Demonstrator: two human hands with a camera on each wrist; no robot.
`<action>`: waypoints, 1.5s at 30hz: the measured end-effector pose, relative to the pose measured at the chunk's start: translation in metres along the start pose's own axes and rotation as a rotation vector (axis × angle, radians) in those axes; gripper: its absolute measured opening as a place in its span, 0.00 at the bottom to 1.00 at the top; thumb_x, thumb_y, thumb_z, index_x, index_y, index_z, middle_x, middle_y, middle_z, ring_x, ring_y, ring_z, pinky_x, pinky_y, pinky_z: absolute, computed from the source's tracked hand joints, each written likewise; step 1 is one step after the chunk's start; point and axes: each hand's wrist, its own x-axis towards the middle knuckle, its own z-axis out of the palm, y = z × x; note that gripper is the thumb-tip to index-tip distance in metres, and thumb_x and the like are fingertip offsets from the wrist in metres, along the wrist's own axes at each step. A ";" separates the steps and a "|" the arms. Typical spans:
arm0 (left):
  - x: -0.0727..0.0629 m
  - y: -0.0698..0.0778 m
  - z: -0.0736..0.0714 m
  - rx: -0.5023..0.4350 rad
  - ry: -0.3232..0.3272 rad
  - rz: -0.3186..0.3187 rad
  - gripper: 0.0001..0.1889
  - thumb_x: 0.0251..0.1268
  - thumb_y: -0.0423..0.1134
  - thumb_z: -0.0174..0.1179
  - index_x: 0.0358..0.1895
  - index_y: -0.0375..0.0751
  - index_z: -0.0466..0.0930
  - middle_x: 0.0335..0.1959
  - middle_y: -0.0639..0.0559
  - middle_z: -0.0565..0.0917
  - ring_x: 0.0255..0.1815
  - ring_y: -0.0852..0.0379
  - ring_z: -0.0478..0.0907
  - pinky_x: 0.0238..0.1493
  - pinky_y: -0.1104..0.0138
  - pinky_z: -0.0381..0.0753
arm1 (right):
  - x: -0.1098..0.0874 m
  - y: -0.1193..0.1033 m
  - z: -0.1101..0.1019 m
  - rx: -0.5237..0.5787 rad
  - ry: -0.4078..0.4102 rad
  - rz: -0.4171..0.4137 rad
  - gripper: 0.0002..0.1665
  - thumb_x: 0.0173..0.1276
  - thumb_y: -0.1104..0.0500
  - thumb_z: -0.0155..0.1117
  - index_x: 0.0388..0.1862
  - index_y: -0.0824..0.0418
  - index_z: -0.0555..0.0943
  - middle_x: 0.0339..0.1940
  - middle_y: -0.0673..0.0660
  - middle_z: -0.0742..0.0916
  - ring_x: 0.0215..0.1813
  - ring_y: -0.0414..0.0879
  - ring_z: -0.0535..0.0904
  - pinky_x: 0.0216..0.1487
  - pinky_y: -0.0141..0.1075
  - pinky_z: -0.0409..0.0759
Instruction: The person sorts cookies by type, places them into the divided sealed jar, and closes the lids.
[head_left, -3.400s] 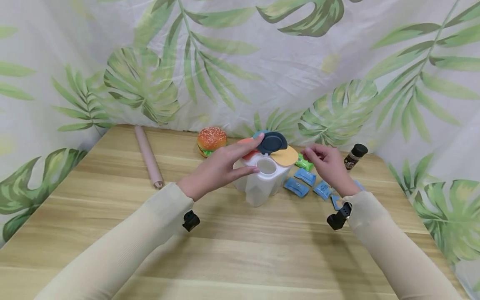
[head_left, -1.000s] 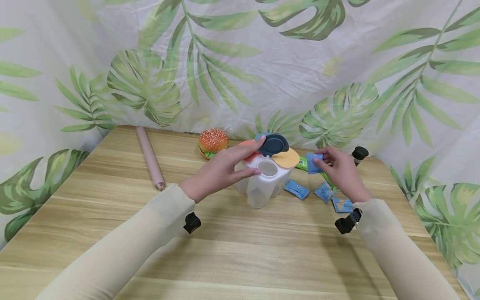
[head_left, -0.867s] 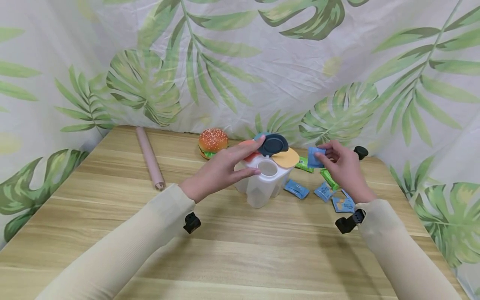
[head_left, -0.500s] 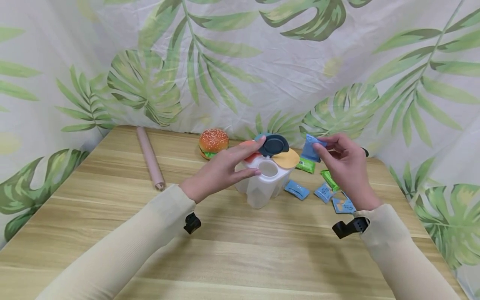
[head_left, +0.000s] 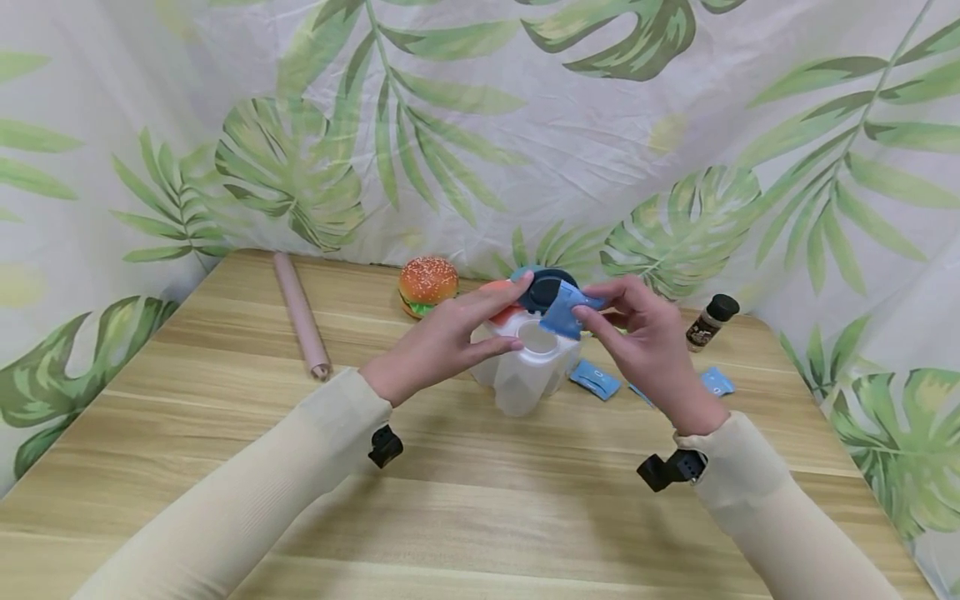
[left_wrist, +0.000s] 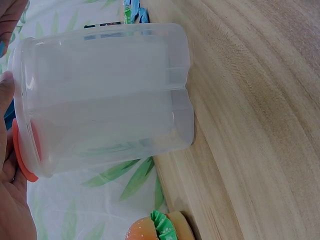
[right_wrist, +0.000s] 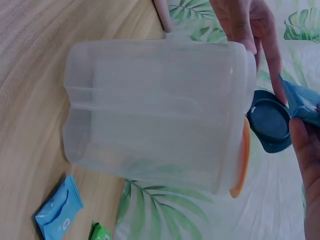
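One blue packet [head_left: 562,317] pinched in the right hand [head_left: 647,343], just above the open hole [head_left: 532,338] of the container [head_left: 517,387]; left hand [head_left: 441,337] spread, fingertip on the dark lid [head_left: 542,292]. Could jam at the hole if released askew, or get knocked aside by a slipping lid.

Long cream sleeves [head_left: 225,487] are ending in loose, softly creased cuffs [head_left: 352,404], while compact black wrist cameras [head_left: 654,472], one on each side, are peeking out beneath, the right one showing a dark strap [head_left: 687,464].
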 end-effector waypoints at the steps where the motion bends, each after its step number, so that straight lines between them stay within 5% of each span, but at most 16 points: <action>1: 0.000 0.000 0.000 -0.001 -0.003 -0.001 0.43 0.70 0.42 0.70 0.84 0.45 0.58 0.79 0.47 0.72 0.81 0.48 0.69 0.80 0.56 0.71 | 0.000 0.001 0.001 -0.010 -0.006 0.004 0.14 0.64 0.80 0.69 0.47 0.75 0.81 0.44 0.59 0.90 0.42 0.30 0.86 0.45 0.24 0.87; 5: 0.002 0.002 0.001 -0.002 -0.010 -0.001 0.43 0.70 0.41 0.70 0.84 0.46 0.58 0.78 0.47 0.74 0.80 0.49 0.70 0.78 0.57 0.73 | -0.001 0.003 0.006 -0.058 -0.039 0.006 0.10 0.68 0.75 0.69 0.47 0.73 0.81 0.46 0.66 0.88 0.45 0.32 0.87 0.47 0.24 0.87; 20: 0.003 0.002 -0.001 0.000 0.001 0.002 0.42 0.71 0.41 0.70 0.84 0.45 0.59 0.80 0.47 0.71 0.81 0.49 0.69 0.77 0.57 0.74 | -0.005 0.011 0.018 -0.149 -0.190 -0.069 0.09 0.65 0.74 0.73 0.41 0.64 0.89 0.46 0.59 0.90 0.48 0.50 0.89 0.50 0.29 0.89; 28: 0.004 0.004 -0.003 0.021 -0.008 -0.022 0.42 0.71 0.42 0.69 0.84 0.46 0.58 0.80 0.47 0.70 0.81 0.49 0.69 0.77 0.57 0.75 | -0.006 0.012 0.017 -0.239 -0.242 -0.123 0.07 0.64 0.72 0.74 0.39 0.64 0.89 0.49 0.60 0.88 0.44 0.48 0.88 0.47 0.27 0.86; 45: 0.001 0.001 -0.001 0.013 -0.012 -0.031 0.42 0.72 0.43 0.69 0.84 0.47 0.58 0.82 0.48 0.68 0.81 0.49 0.68 0.76 0.57 0.75 | -0.005 0.010 0.013 -0.316 -0.366 -0.167 0.05 0.69 0.70 0.72 0.42 0.64 0.90 0.52 0.59 0.85 0.51 0.49 0.85 0.46 0.39 0.88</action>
